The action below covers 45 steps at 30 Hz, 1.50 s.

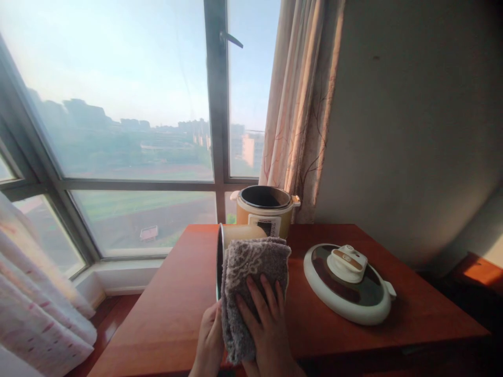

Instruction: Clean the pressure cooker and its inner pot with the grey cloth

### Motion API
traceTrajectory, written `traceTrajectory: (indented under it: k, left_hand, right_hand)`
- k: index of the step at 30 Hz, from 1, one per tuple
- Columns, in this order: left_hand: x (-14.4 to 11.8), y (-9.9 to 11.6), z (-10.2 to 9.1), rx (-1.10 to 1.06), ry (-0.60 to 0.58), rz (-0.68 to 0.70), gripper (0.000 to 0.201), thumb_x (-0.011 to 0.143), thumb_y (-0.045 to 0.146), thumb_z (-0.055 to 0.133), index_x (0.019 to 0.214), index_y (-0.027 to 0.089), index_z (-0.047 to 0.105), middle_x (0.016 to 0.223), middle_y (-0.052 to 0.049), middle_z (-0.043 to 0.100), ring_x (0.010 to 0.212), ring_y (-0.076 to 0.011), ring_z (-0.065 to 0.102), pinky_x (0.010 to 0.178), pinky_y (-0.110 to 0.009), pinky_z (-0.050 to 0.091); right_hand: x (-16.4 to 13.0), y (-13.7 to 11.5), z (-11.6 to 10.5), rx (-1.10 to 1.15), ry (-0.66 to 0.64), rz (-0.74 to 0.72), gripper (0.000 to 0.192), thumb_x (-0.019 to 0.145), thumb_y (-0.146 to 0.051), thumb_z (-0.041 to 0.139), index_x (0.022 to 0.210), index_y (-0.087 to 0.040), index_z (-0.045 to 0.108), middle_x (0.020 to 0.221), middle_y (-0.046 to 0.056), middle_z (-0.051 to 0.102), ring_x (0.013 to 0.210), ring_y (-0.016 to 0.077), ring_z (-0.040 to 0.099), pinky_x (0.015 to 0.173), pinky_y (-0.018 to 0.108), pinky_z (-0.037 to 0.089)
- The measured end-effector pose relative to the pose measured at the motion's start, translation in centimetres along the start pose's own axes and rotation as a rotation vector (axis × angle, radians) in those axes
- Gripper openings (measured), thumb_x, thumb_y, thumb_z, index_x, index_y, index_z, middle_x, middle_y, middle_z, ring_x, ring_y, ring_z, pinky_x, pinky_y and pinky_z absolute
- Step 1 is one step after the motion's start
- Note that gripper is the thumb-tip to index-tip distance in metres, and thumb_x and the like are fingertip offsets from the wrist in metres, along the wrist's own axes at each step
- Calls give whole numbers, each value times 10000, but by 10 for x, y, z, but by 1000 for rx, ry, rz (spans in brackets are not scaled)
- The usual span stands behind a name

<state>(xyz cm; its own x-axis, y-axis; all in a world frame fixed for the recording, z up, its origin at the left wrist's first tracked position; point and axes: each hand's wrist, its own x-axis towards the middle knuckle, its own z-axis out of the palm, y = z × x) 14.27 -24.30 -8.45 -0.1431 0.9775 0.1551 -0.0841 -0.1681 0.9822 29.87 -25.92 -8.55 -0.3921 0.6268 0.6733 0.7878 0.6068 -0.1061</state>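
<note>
A pale gold inner pot [238,233] lies tilted on its side in front of me, its dark rim facing left. My left hand [210,332] is closed on the near part of that rim. Folded over the pot's wall is a grey-brown towel [251,262] with a lighter pattern. My right hand [269,324] presses the towel against the pot, fingers spread across the cloth. Most of the pot is hidden behind the towel. Just behind stands the pressure cooker body [241,214], its top uncovered and its inside dark. To the right rests the cooker lid [348,283], handle side up.
A reddish-brown wooden table [165,324] carries everything. Large windows [137,104] stand at its left and back. One curtain [293,104] hangs behind the cooker, another curtain [35,298] at the lower left. A grey wall [404,131] rises on the right.
</note>
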Motion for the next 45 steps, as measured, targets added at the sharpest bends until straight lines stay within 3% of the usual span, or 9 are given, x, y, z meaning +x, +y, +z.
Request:
traceTrajectory:
  k: [5, 11, 17, 23, 27, 31, 35, 40, 45]
  left_hand:
    - [7, 11, 4, -54, -10, -61, 661, 722, 792, 601, 672, 141, 706, 593, -42, 635, 611, -195, 562, 611, -294, 519]
    - [-5, 13, 7, 110, 0, -9, 693, 701, 846, 546, 557, 174, 630, 574, -48, 602, 606, -195, 523, 608, -299, 509]
    - [-13, 16, 2, 156, 53, -28, 715, 679, 890, 518, 538, 189, 530, 561, -21, 528, 570, -166, 478, 600, -296, 511]
    - [-10, -10, -10, 194, 79, 24, 689, 699, 858, 537, 661, 181, 659, 652, -62, 625, 705, -231, 592, 702, -331, 560]
    - [-4, -44, -23, 256, 27, 124, 716, 689, 863, 540, 694, 171, 720, 760, -116, 707, 802, -280, 645, 807, -395, 570]
    - [-5, -65, -28, 275, 95, 133, 762, 730, 862, 493, 756, 146, 753, 829, -151, 740, 801, -290, 664, 797, -405, 571]
    - [-13, -61, -20, 261, 98, 105, 751, 747, 851, 491, 762, 143, 742, 825, -143, 737, 787, -282, 667, 801, -399, 569]
    - [-25, -49, -8, 238, 127, 103, 687, 805, 802, 484, 786, 158, 723, 848, -120, 729, 851, -272, 666, 849, -364, 560]
    - [-20, -35, -3, 271, 137, 51, 815, 681, 924, 456, 687, 151, 716, 692, -110, 692, 665, -241, 631, 663, -343, 571]
  right_hand:
    - [-9, 2, 16, -21, 15, -3, 925, 701, -338, 617, 1568, -291, 296, 1637, 62, 286, 1486, 431, 218, 1152, 688, 192]
    - [60, 7, -30, 43, 38, 95, 776, 760, -340, 615, 1505, -307, 404, 1648, 20, 258, 1494, 356, 219, 1202, 611, 89]
    - [150, 17, -69, 101, -159, 219, 489, 813, -360, 580, 1293, -274, 615, 1389, 53, 607, 1284, 286, 507, 1133, 469, 311]
    - [200, 36, -70, 59, -440, 300, 330, 856, -458, 497, 1058, -314, 715, 1064, 59, 748, 1004, 302, 679, 845, 413, 498]
    - [205, 42, -62, 47, -453, 309, 346, 883, -478, 472, 1066, -311, 712, 1096, 55, 742, 1031, 292, 677, 842, 390, 495]
    - [203, 41, -59, 38, -409, 274, 353, 887, -497, 477, 1063, -290, 703, 1083, 57, 739, 1008, 274, 676, 824, 360, 488]
    - [196, 38, -63, 43, -361, 197, 335, 892, -452, 502, 1115, -278, 681, 1104, 48, 732, 1030, 253, 658, 886, 353, 466]
    - [171, 32, -65, 91, -243, 91, 488, 861, -370, 578, 1338, -271, 584, 1404, 28, 598, 1269, 241, 523, 1119, 393, 337]
    - [128, 21, -61, 110, -128, 73, 710, 797, -319, 615, 1486, -254, 454, 1585, 15, 398, 1454, 286, 306, 1235, 468, 137]
